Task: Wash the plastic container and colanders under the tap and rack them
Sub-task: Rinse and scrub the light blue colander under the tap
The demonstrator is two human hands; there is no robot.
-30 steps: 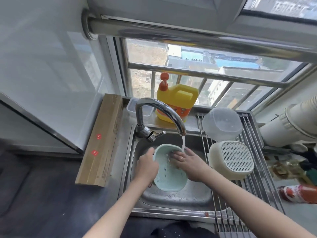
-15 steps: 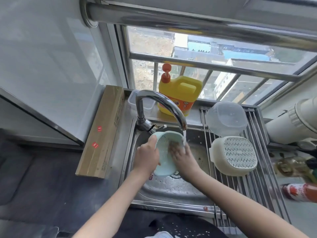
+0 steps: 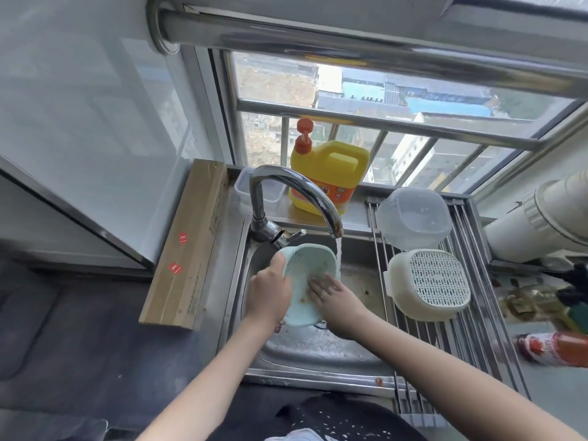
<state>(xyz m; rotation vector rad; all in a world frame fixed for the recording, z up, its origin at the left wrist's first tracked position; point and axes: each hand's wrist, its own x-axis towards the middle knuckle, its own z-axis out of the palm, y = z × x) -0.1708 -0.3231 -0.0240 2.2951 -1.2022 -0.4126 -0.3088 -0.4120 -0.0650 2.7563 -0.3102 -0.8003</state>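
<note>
Pale green perforated plastic colander (image 3: 310, 281), tilted over the steel sink (image 3: 318, 351) beneath the curved tap (image 3: 296, 198), left hand (image 3: 269, 292) clamped on its rim, right hand (image 3: 334, 296) flat inside; light, stiff, likely slippery wet, best held by the rim.

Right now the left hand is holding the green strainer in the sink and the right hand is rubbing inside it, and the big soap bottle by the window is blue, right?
Almost. The soap bottle by the window is yellow with an orange pump, not blue; the head view shows it. The rest holds: the left hand holds the green strainer over the sink, and the right hand rubs inside it.
</note>
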